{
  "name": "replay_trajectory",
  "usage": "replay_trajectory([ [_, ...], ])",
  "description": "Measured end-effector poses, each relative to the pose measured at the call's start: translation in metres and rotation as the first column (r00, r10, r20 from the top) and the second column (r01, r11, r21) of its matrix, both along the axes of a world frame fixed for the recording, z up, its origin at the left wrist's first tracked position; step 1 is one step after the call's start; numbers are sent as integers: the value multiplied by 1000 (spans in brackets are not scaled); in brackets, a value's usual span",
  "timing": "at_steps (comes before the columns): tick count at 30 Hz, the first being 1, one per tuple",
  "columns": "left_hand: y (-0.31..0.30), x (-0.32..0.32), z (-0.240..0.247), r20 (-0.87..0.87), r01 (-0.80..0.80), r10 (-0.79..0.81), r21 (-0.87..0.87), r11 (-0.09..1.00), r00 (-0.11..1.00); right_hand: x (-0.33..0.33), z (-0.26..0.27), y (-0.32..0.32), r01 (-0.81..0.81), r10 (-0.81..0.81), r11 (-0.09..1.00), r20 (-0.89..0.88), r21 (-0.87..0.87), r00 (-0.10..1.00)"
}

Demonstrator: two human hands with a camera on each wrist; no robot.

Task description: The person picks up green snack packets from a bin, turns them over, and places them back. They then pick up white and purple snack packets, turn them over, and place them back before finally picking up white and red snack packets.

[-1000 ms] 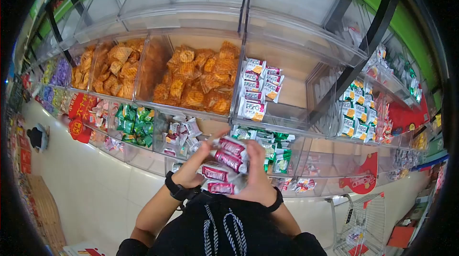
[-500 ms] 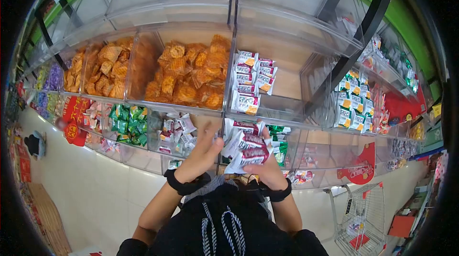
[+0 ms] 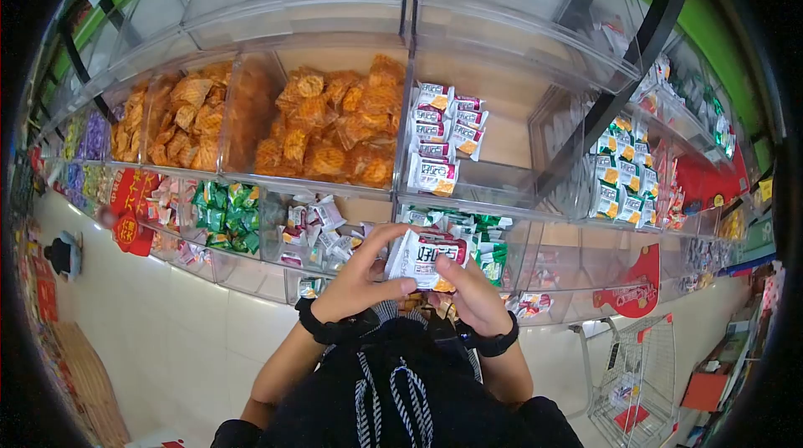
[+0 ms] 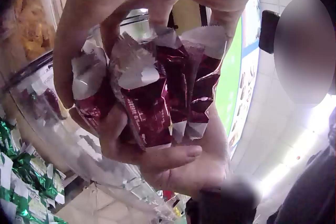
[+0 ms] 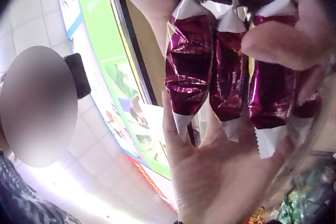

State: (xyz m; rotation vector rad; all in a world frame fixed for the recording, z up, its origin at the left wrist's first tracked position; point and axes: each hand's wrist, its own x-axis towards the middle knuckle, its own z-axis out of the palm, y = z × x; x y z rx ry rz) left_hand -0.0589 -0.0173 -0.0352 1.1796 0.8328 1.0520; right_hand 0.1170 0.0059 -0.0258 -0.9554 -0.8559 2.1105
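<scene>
Several small wrapped snack packets (image 3: 431, 261) are bunched together between my two hands in front of my waist. The top packet lies with its white, printed face up. My left hand (image 3: 355, 281) grips the bunch from the left, its thumb along the near edge and its fingers over the far side. From the right, my right hand (image 3: 475, 293) holds it, thumb pressed on the printed face. Both wrist views show the shiny maroon sides of the packets (image 4: 147, 111) with crimped white ends, standing side by side among the fingers.
Matching packets (image 3: 433, 174) stand in rows in the clear bin ahead. Orange snacks (image 3: 326, 163) fill the bin to its left. Green packets (image 3: 226, 218) and loose maroon-and-white packets (image 3: 318, 222) lie in the lower bins. A shopping cart (image 3: 636, 373) stands at the right.
The left hand came away from the bunch, then closed on it again. The packets turned from maroon sides up to a white printed face up.
</scene>
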Motion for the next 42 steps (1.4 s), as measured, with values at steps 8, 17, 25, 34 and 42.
replay_trajectory([
  [8,-5,1,-4,62,-97,98,-22,995,993,1,-4,0,-21,21,999,-9,-35,1000],
  [17,-8,12,20,-252,-176,216,170,970,943,17,-49,-1,-165,160,986,-153,-20,975],
  [25,-10,8,32,-377,-101,202,271,957,904,13,-43,-6,-78,68,996,-237,-35,969],
  [34,-18,17,25,-29,-246,246,-8,969,969,12,-55,-7,-44,29,998,-264,-50,964],
  [42,-14,19,40,-505,-54,242,358,932,828,4,-56,-11,98,45,924,-360,370,932],
])
